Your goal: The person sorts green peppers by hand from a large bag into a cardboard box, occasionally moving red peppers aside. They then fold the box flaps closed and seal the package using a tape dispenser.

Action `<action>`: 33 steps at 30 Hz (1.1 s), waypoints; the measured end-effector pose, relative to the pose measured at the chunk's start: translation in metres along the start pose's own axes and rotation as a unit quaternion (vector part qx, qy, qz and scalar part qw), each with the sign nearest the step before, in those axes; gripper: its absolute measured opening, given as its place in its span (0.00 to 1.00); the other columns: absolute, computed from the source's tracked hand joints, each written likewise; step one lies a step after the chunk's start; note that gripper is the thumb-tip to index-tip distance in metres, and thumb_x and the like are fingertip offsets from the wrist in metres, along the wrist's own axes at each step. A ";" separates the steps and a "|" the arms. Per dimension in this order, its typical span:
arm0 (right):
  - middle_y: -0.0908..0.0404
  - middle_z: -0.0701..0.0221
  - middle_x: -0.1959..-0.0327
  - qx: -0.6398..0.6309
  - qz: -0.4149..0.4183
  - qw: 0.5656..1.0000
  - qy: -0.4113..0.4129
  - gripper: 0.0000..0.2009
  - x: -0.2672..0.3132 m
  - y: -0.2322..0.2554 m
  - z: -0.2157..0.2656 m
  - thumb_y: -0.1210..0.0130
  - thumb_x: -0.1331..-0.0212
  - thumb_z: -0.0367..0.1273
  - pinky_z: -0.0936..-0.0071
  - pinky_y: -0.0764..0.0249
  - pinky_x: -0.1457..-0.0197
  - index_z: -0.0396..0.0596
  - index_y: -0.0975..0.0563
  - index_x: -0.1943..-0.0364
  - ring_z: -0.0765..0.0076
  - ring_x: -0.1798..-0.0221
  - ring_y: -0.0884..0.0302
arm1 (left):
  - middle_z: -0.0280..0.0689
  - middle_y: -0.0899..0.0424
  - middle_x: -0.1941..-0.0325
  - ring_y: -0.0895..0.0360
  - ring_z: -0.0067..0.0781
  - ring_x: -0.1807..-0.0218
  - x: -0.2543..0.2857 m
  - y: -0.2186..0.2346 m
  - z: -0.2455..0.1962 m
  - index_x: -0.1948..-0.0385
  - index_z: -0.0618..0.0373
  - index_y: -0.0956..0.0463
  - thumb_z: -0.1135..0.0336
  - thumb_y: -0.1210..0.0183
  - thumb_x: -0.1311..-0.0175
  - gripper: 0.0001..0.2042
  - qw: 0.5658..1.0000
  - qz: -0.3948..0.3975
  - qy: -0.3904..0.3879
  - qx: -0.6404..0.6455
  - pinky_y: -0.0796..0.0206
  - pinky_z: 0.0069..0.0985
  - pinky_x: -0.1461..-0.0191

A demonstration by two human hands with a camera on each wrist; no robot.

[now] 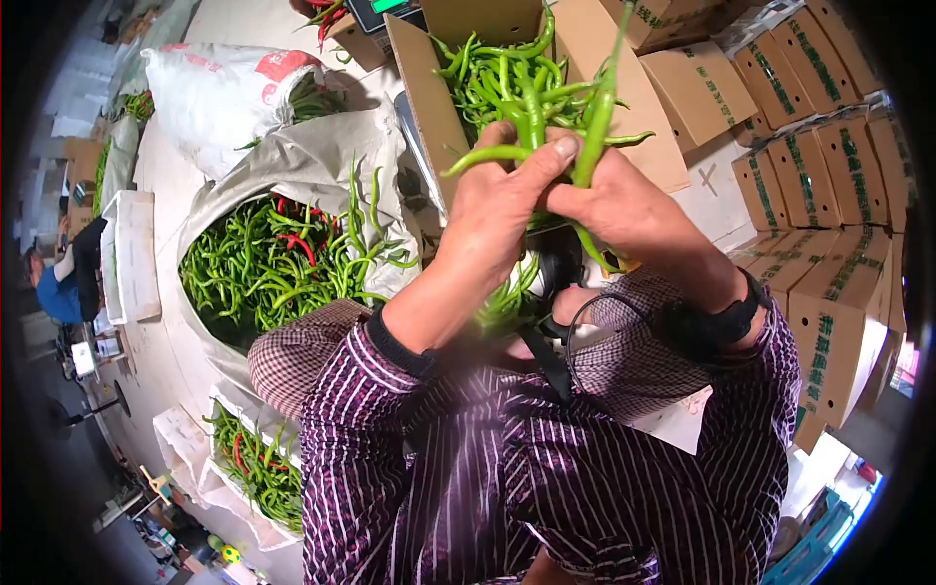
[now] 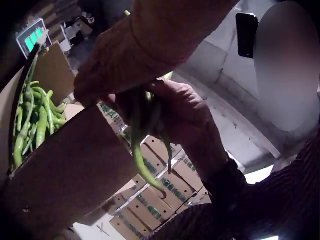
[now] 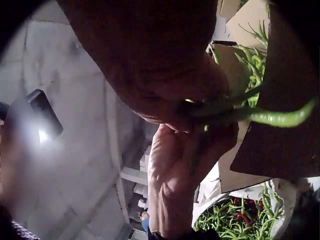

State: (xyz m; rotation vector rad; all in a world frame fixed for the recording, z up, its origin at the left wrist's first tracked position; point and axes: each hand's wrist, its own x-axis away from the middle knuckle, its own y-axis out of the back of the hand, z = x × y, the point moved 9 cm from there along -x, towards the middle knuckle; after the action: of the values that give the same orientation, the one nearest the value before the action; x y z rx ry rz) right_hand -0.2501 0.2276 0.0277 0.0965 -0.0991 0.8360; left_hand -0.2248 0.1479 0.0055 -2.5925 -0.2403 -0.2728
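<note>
Both hands meet in front of an open cardboard box (image 1: 666, 127) that holds many green peppers (image 1: 487, 88). Curled fingers and thumb of the left hand (image 1: 507, 195) grip several green peppers, one of them poking out to the left. Against it, the right hand (image 1: 624, 200) grips green peppers too, with a long one (image 1: 599, 122) standing up past its thumb. In the left wrist view a curved pepper (image 2: 145, 172) hangs below the hands; in the right wrist view one pepper (image 3: 285, 118) sticks out to the right. The fingertips are partly hidden among the peppers.
An open sack (image 1: 219, 200) of green and some red peppers lies left of the box, a white sack (image 1: 210, 107) behind it. Stacked cartons (image 1: 829, 322) stand at the right. More peppers (image 1: 258, 468) lie lower left. A lit scale display (image 1: 388, 5) is behind.
</note>
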 end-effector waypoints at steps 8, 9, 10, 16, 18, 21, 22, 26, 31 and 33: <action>0.20 0.65 0.57 -0.140 -0.026 0.987 -0.068 0.13 0.007 0.023 -0.010 0.48 0.36 0.30 0.78 0.27 0.51 0.37 0.26 0.51 0.74 0.56 0.22 | 0.42 0.21 0.54 0.23 0.29 0.55 -0.012 -0.001 0.013 0.40 0.68 0.38 0.73 0.37 0.42 0.28 0.993 0.072 0.044 0.083 0.30 0.25 0.50; 0.20 0.65 0.57 -0.141 -0.026 0.987 -0.066 0.13 0.006 0.031 -0.009 0.48 0.36 0.30 0.78 0.27 0.51 0.37 0.26 0.51 0.74 0.56 0.22 | 0.42 0.21 0.53 0.23 0.29 0.55 -0.016 -0.005 0.009 0.40 0.68 0.37 0.74 0.36 0.43 0.28 0.993 0.101 0.030 0.047 0.30 0.24 0.50; 0.20 0.64 0.59 -0.185 -0.056 0.978 -0.076 0.13 0.006 0.046 -0.009 0.47 0.36 0.30 0.78 0.26 0.53 0.36 0.26 0.52 0.74 0.58 0.22 | 0.41 0.21 0.53 0.22 0.29 0.54 -0.019 -0.008 0.004 0.40 0.68 0.36 0.75 0.36 0.44 0.29 0.991 0.129 0.016 0.010 0.30 0.24 0.50; 0.20 0.63 0.62 -0.275 -0.148 0.949 -0.051 0.15 0.018 0.106 -0.001 0.45 0.37 0.30 0.80 0.23 0.57 0.33 0.28 0.51 0.73 0.61 0.21 | 0.40 0.18 0.58 0.21 0.25 0.62 -0.065 0.044 -0.037 0.46 0.67 0.29 0.68 0.48 0.31 0.16 0.979 0.076 0.027 -0.187 0.28 0.21 0.56; 0.21 0.65 0.62 -0.266 -0.131 0.952 -0.078 0.16 0.018 0.100 -0.005 0.44 0.38 0.30 0.80 0.23 0.58 0.33 0.28 0.50 0.74 0.61 0.22 | 0.40 0.18 0.55 0.21 0.28 0.58 -0.089 0.042 -0.058 0.44 0.68 0.30 0.66 0.48 0.31 0.18 0.949 0.116 -0.075 -0.283 0.28 0.26 0.49; 0.22 0.68 0.63 -0.227 -0.081 0.966 -0.094 0.16 0.018 0.094 -0.005 0.46 0.36 0.33 0.82 0.24 0.58 0.35 0.29 0.49 0.76 0.61 0.22 | 0.37 0.19 0.51 0.23 0.26 0.51 -0.128 0.048 -0.069 0.44 0.67 0.30 0.64 0.50 0.30 0.18 0.936 0.099 -0.091 -0.325 0.32 0.26 0.44; 0.22 0.68 0.63 -0.191 -0.048 0.973 -0.119 0.17 0.018 0.091 -0.007 0.47 0.35 0.33 0.82 0.24 0.59 0.36 0.29 0.48 0.76 0.61 0.22 | 0.37 0.20 0.50 0.24 0.26 0.50 -0.144 0.047 -0.070 0.44 0.66 0.30 0.64 0.50 0.30 0.18 0.924 0.121 -0.095 -0.350 0.32 0.26 0.45; 0.22 0.68 0.62 -0.233 -0.073 0.963 -0.109 0.18 0.014 0.092 -0.015 0.49 0.33 0.34 0.81 0.26 0.55 0.35 0.30 0.45 0.77 0.60 0.23 | 0.38 0.19 0.50 0.23 0.30 0.50 -0.209 0.055 -0.060 0.46 0.67 0.27 0.64 0.50 0.31 0.18 0.844 0.086 -0.163 -0.504 0.34 0.25 0.43; 0.23 0.69 0.58 -0.207 -0.137 0.963 -0.109 0.18 0.005 0.102 -0.029 0.51 0.33 0.33 0.80 0.27 0.59 0.37 0.30 0.44 0.76 0.58 0.26 | 0.40 0.17 0.53 0.22 0.32 0.51 -0.234 0.069 -0.051 0.49 0.64 0.25 0.63 0.49 0.32 0.16 0.751 -0.021 -0.192 -0.632 0.34 0.25 0.43; 0.23 0.68 0.59 -0.244 -0.132 0.956 -0.098 0.17 0.002 0.104 -0.035 0.49 0.34 0.33 0.80 0.27 0.56 0.36 0.29 0.46 0.76 0.58 0.25 | 0.39 0.16 0.56 0.21 0.29 0.53 -0.213 0.066 -0.061 0.51 0.65 0.24 0.65 0.47 0.34 0.15 0.801 -0.056 -0.238 -0.547 0.33 0.24 0.46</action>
State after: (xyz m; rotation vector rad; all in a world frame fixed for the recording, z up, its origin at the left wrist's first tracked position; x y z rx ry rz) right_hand -0.3244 0.3027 -0.0016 -0.2688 -0.4663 0.5149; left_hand -0.4246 0.0348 -0.0252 -3.7871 -0.5373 0.3418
